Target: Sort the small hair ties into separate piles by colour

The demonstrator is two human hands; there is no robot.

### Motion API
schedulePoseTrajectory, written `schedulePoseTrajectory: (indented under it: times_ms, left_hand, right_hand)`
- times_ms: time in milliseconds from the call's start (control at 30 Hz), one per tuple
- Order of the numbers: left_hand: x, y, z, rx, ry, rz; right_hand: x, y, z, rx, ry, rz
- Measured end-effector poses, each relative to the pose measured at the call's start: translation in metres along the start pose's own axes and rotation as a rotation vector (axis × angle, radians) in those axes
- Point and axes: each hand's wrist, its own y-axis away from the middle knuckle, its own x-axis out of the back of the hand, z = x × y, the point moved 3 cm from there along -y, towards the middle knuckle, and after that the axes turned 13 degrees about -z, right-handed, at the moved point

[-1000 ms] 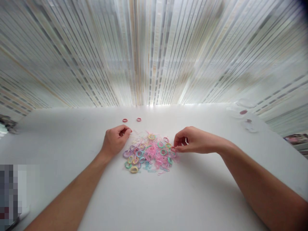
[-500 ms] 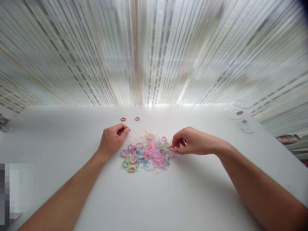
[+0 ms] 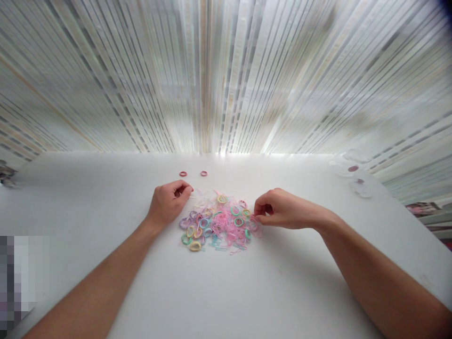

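Note:
A loose pile of small pastel hair ties [image 3: 204,223] and thin pink elastic bands [image 3: 226,226] lies on the white table [image 3: 197,296]. At the pile's upper left, my left hand [image 3: 171,200] is closed in a pinch; whatever its fingertips hold is too small to make out. My right hand [image 3: 277,208] is at the right edge, thumb and forefinger closed on what looks like a pink hair tie, mostly hidden by the fingers. Beyond the pile, a red hair tie [image 3: 182,173] and a pink hair tie [image 3: 204,173] lie apart from each other.
Clear plastic pieces [image 3: 360,187] with dark reddish spots lie at the far right of the table. A striped string curtain [image 3: 212,84] hangs along the back edge. Something dark and patterned [image 3: 7,174] stands at the far left edge.
My right thumb and fingers have closed together at the pile's right edge. My left hand keeps its pinch in nearly the same place. The view has shifted slightly.

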Motion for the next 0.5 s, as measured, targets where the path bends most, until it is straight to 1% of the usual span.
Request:
schedulePoseTrajectory:
  times_ms: [100,200,300,400,500]
  left_hand:
    - [0.000,0.000,0.002,-0.002,0.001,0.000]
    - [0.001,0.001,0.002,-0.012,0.024,0.004]
    - [0.001,0.002,0.000,-0.024,0.075,0.017]
    - [0.000,0.003,0.001,-0.052,0.174,0.030]
    - [-0.001,0.006,0.013,-0.097,0.348,-0.011]
  right_hand:
    - [0.007,0.005,0.004,-0.012,-0.072,-0.005]
    - [0.011,0.004,0.009,-0.014,-0.204,0.056]
    - [0.006,-0.004,0.011,0.042,-0.447,0.121]
    - [-0.005,-0.015,0.004,0.153,-0.729,0.136]
    - [-0.011,-0.024,-0.009,0.228,-0.949,0.147]
